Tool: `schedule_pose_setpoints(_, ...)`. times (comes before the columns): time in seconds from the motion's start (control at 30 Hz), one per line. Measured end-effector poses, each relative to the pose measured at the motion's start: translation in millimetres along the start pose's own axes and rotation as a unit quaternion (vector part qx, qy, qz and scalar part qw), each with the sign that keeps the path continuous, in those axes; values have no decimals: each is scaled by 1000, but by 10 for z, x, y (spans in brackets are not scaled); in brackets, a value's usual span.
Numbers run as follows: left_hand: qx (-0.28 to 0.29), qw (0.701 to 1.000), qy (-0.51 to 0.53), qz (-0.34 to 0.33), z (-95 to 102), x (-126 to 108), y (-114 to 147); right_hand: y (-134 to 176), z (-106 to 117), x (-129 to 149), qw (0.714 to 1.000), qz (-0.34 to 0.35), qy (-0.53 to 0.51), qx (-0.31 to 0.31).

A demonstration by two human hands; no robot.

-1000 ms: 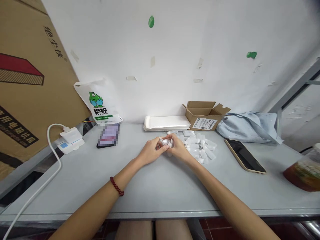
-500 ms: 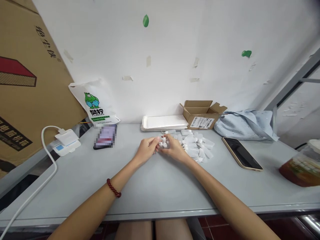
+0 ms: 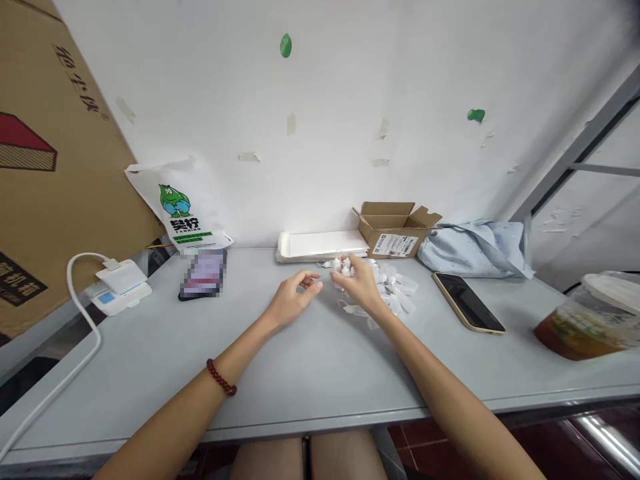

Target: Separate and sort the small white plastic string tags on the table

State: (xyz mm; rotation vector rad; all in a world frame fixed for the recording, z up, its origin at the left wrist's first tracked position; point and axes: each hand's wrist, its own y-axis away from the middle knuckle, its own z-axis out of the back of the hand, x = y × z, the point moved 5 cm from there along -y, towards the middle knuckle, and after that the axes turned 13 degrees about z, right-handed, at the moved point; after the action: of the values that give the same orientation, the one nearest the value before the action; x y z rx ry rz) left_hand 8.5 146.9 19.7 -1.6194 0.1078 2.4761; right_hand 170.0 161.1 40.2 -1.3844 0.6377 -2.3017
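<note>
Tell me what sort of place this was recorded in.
Probably a desk in a modest room, perhaps a dorm or small workshop; I can't tell which. A gray table stands by a white wall with tape scraps, and a phone and a lidded drink container sit on it.

White bag [image 3: 173, 180]: we read 樊柠 in black, with FANNING in small capitals beneath; the green strips [image 3: 191, 238] lower down carry lettering too small for us.
Large brown box [image 3: 93, 193]: left of the white bag, we read 绝尘侠 with a small ®; on its dark band [image 3: 20, 283] we make out 脑机箱, cut off by the picture's edge.
Small carton [image 3: 371, 239]: right of the white bag, we see a printed label [image 3: 396, 245], too fine to read.
Plastic cup [image 3: 585, 320]: far right of the white bag, we find its print blurred.
</note>
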Motion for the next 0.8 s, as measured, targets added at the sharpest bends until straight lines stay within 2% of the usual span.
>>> schedule_pose_setpoints(0.1, 26, 992, -94, -75, -119, -53, 33, -82, 221, -13, 998, -10, 38, -38)
schedule_pose_setpoints(0.2, 63, 979, -153, -116, -298, -51, 44, -119, 331, -31, 997, -17, 47, -52)
schedule_pose_setpoints(0.3, 75, 961, -218, -151, -455, -38, 44, -106, 308, -21, 998, -19, 42, -36)
schedule_pose_setpoints(0.4, 81, 951, -252, -162, -499, -34, 49, -69, 214, 33, 999, -5, 36, 4)
schedule_pose_setpoints(0.53, 60, 958, -236, -153, -296, -78, 71, -14, 77, 88, 999, 17, 14, 46)
schedule_pose_setpoints(0.67, 23, 967, -204, -152, 22, -138, 55, 48, -69, 72, 999, 36, 9, 37)
schedule_pose_setpoints(0.8, -27, 961, -223, -158, 188, -140, -1, 132, -262, 52, 996, 64, 16, 64)
